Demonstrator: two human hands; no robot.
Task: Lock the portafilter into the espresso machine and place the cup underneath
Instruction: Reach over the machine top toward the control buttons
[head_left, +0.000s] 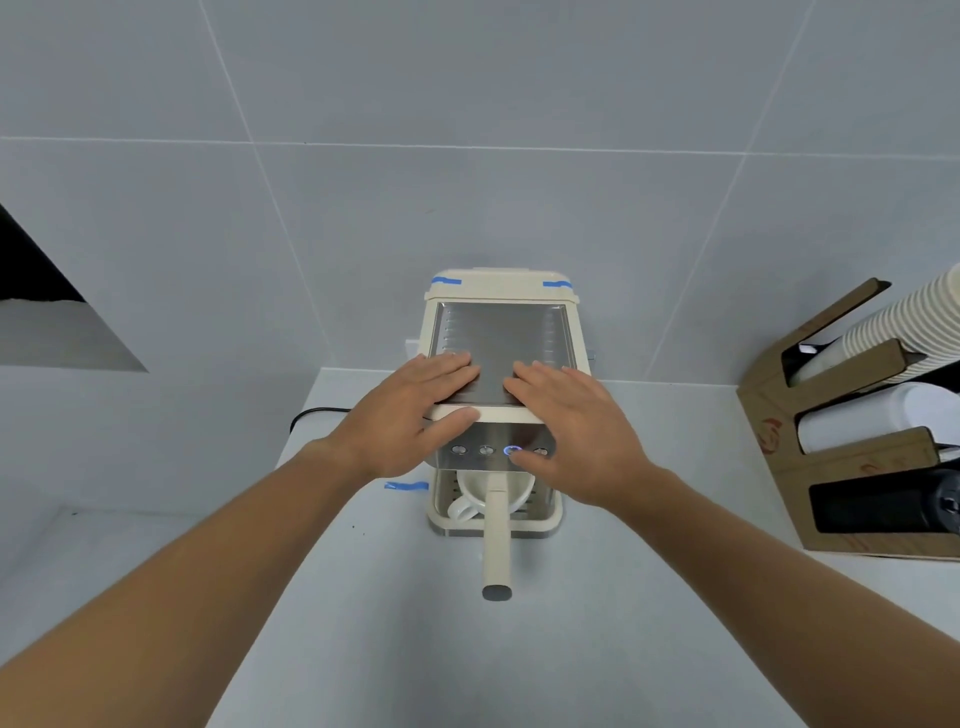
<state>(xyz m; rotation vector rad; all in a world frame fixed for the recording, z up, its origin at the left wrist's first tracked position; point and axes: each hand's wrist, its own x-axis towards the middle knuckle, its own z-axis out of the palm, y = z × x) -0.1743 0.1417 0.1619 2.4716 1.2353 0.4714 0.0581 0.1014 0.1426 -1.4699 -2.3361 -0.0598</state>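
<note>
From the head camera, the left hand (410, 410) and right hand (576, 431) lie flat and open atop the espresso machine (501, 353), gripping nothing. Below the palms, the portafilter (497, 540) handle juts toward the person over the cup (475, 496), right thumb touching a lit button (512, 451).

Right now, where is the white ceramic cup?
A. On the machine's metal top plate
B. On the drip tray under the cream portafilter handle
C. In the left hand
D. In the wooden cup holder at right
B: the white ceramic cup sits on the drip tray of the cream espresso machine, beneath the cream portafilter handle, while both hands lie flat on the machine's top.
</note>
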